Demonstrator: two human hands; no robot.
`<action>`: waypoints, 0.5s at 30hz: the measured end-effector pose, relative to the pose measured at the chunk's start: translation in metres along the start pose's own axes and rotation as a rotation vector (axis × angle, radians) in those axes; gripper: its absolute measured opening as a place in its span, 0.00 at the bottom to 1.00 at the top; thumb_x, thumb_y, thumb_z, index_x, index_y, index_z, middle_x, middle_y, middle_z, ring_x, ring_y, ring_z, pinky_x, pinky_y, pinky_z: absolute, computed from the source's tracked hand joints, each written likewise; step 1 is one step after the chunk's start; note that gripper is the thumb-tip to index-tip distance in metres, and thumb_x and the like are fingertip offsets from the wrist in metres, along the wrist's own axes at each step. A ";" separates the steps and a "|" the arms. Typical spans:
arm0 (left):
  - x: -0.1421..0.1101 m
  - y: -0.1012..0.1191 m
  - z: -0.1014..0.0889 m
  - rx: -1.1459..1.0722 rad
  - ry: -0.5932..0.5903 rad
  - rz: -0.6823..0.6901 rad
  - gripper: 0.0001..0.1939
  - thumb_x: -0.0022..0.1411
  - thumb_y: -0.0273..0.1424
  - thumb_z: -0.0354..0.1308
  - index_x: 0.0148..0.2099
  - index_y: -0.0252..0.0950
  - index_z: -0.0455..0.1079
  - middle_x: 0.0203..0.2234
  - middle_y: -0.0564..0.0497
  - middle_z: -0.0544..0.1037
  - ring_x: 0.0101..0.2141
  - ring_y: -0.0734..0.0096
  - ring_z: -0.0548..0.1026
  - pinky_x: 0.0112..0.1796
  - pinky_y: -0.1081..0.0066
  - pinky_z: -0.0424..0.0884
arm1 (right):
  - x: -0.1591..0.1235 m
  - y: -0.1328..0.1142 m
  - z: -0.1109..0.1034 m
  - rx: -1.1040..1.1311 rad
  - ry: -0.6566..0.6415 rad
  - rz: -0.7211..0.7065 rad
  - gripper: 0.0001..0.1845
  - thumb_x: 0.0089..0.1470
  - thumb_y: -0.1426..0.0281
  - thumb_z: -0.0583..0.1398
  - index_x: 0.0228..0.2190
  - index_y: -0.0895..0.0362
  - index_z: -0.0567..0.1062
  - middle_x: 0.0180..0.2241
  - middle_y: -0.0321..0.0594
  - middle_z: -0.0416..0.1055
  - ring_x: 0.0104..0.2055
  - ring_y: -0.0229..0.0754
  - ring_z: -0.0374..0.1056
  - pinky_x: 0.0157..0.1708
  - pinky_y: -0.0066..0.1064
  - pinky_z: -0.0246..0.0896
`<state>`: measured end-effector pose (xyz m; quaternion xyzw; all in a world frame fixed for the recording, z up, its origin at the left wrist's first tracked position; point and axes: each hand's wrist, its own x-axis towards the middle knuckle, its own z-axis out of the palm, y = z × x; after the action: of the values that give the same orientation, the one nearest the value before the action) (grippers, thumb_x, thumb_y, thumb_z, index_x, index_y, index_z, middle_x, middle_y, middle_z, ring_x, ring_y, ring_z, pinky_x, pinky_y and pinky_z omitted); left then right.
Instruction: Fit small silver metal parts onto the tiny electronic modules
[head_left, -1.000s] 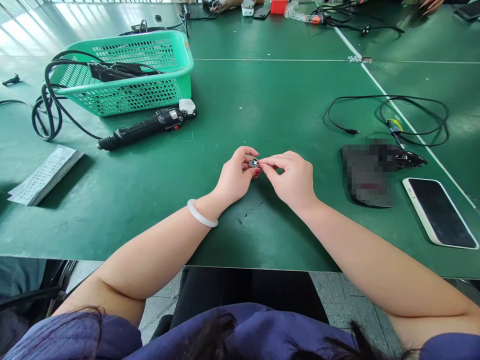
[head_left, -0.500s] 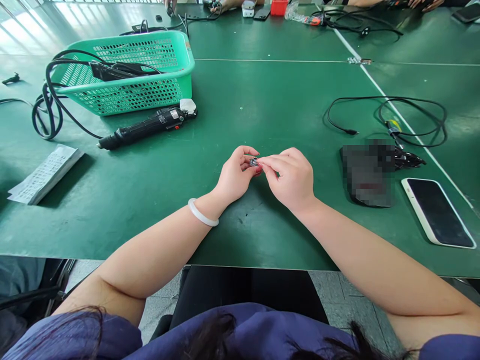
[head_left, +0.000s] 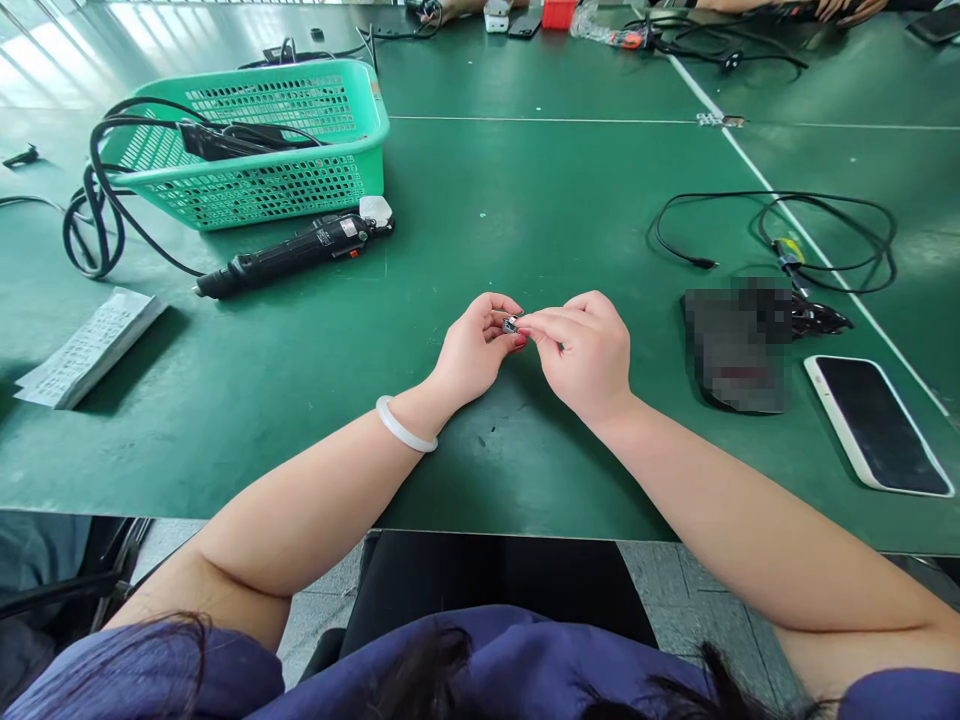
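Head view: one green table (head_left: 450, 220) is spreading beneath both hands. One mint-green basket (head_left: 255, 200) is sitting beyond and left of them, one looped cable (head_left: 790, 262) is lying beyond and right of the right hand, one black handheld tool (head_left: 285, 255) is resting between the basket and the left hand, one white-rimmed phone (head_left: 879, 425) is lying nearer the body, right of the right hand, and one paper bundle (head_left: 91, 348) is lying well left of the left hand. Two bare hands are meeting above the table: the left hand (head_left: 472, 345) is curling partway, its fingertips holding one small metallic part (head_left: 511, 325), while the right hand (head_left: 589, 350) is pinching that part's right side, thumb against finger. Good handling is probably calling for a steady left hold, light right-hand pressure and a low working height, since so tiny a piece could be slipping easily; its details are escaping view.
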<state>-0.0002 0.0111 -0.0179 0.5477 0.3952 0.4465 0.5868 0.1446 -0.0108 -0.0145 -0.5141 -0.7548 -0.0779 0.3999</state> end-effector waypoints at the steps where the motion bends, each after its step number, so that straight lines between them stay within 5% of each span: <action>1: 0.000 0.000 0.000 -0.004 -0.002 0.000 0.13 0.54 0.16 0.55 0.39 0.36 0.63 0.29 0.56 0.73 0.30 0.79 0.74 0.40 0.69 0.74 | 0.000 0.000 0.000 0.000 0.001 -0.002 0.12 0.55 0.75 0.59 0.32 0.50 0.82 0.32 0.34 0.80 0.32 0.43 0.61 0.33 0.36 0.63; 15: 0.000 0.000 0.000 -0.090 -0.040 -0.031 0.13 0.55 0.16 0.55 0.40 0.36 0.62 0.28 0.56 0.74 0.31 0.79 0.75 0.40 0.69 0.73 | 0.000 0.001 0.000 0.004 -0.009 0.015 0.14 0.56 0.75 0.58 0.33 0.46 0.82 0.31 0.32 0.80 0.31 0.44 0.61 0.32 0.38 0.63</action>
<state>-0.0002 0.0114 -0.0182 0.5235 0.3714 0.4437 0.6255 0.1456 -0.0109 -0.0148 -0.5193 -0.7529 -0.0709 0.3981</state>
